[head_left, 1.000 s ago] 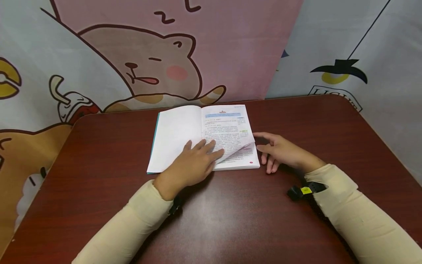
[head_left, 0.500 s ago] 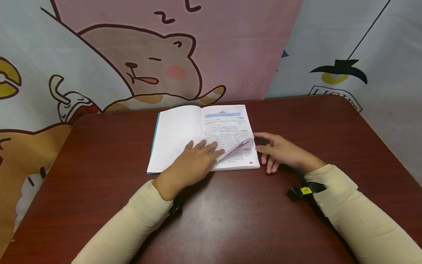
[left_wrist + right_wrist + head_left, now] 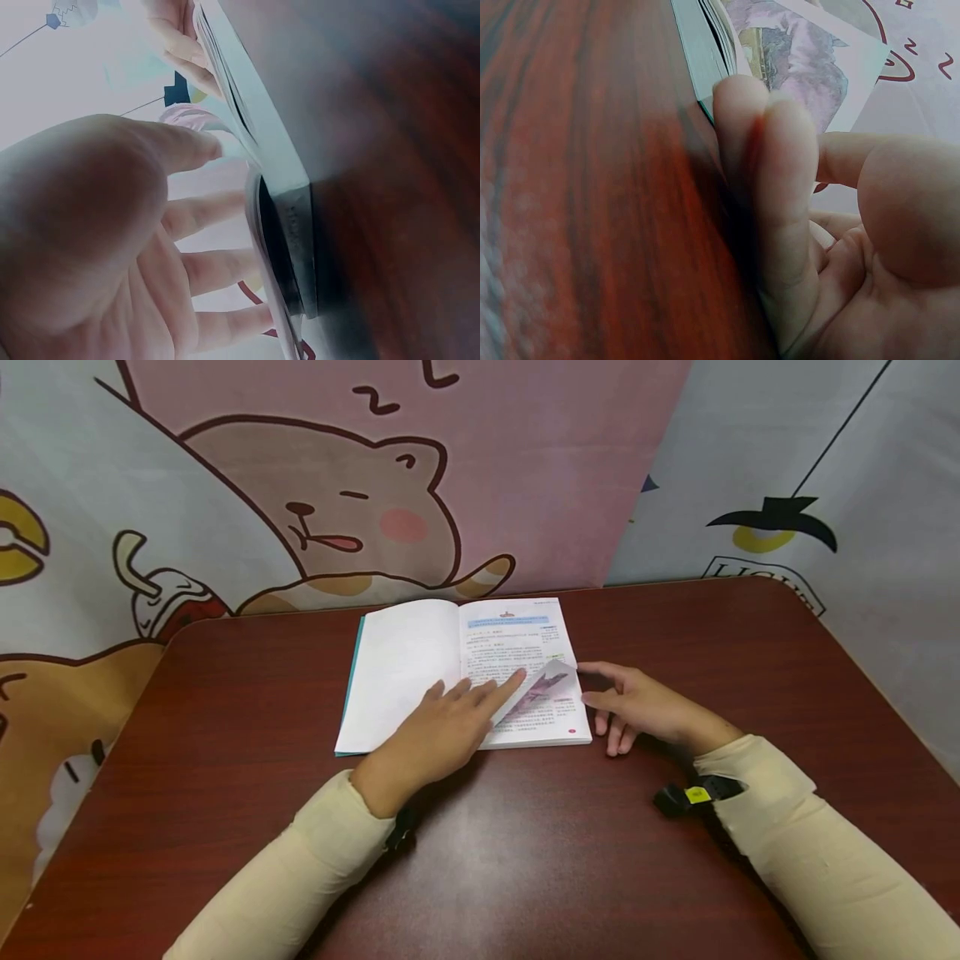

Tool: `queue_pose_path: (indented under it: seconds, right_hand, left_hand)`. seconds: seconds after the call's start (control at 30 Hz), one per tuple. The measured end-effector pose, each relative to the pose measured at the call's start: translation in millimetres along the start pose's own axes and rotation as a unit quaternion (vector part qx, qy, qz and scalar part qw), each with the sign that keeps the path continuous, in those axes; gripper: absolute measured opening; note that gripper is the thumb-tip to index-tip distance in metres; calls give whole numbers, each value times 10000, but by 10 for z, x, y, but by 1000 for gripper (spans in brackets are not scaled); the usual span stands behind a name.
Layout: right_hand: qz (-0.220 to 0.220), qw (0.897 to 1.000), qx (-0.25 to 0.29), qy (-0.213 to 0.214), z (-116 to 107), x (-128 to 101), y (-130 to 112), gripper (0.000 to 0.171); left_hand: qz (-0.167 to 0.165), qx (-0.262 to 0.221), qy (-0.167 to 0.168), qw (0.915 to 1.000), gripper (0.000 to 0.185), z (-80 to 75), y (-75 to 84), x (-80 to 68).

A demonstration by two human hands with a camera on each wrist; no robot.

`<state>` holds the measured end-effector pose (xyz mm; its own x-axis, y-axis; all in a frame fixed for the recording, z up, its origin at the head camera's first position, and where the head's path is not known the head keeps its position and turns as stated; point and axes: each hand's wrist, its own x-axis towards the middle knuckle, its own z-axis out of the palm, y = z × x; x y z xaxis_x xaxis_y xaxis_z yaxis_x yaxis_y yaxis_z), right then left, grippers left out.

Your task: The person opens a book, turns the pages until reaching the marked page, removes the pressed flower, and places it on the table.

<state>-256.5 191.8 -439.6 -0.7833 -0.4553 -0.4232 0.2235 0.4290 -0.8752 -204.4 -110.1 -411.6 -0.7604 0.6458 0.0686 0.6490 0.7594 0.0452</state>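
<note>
A cartoon-printed backdrop stands behind a dark red wooden counter (image 3: 225, 710). The left hand (image 3: 431, 737) lies on the open book (image 3: 420, 668), fingers (image 3: 504, 687) straight and released, the fingertips pushing a curled page (image 3: 542, 687) up from the 5 o'clock corner. The right hand (image 3: 645, 706) rests at the book's 3 o'clock edge, fingers relaxed, grasping nothing, fingertips touching the page block. The book lies flat at the counter's centre, toward 12 o'clock.
</note>
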Motion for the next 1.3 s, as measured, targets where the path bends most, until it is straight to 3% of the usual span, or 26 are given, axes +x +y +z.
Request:
queue_pose_path:
  seconds: [0.13, 0.4, 0.5, 0.73, 0.97, 1.3]
  right_hand:
    - [20, 10000, -8, 1, 5, 4, 7, 66]
    - [14, 10000, -79, 18, 9, 3, 2, 65]
    - [34, 9999, -104, 28, 9, 0, 0, 65]
    - [5, 10000, -30, 3, 8, -10, 2, 65]
    - [-55, 10000, -10, -14, 7, -7, 4, 64]
    - [-103, 9999, -16, -53, 12, -17, -8, 65]
  left_hand:
    - [48, 31, 131, 9999, 75, 5, 9, -4]
    - [492, 65, 764, 9958, 73, 19, 26, 16]
    - [582, 55, 813, 9950, 76, 14, 29, 21]
    - [328, 416, 602, 9968, 62, 8, 36, 13]
    - [96, 660, 921, 9935, 52, 24, 12, 9]
    - [33, 890, 786, 9929, 63, 13, -11, 5]
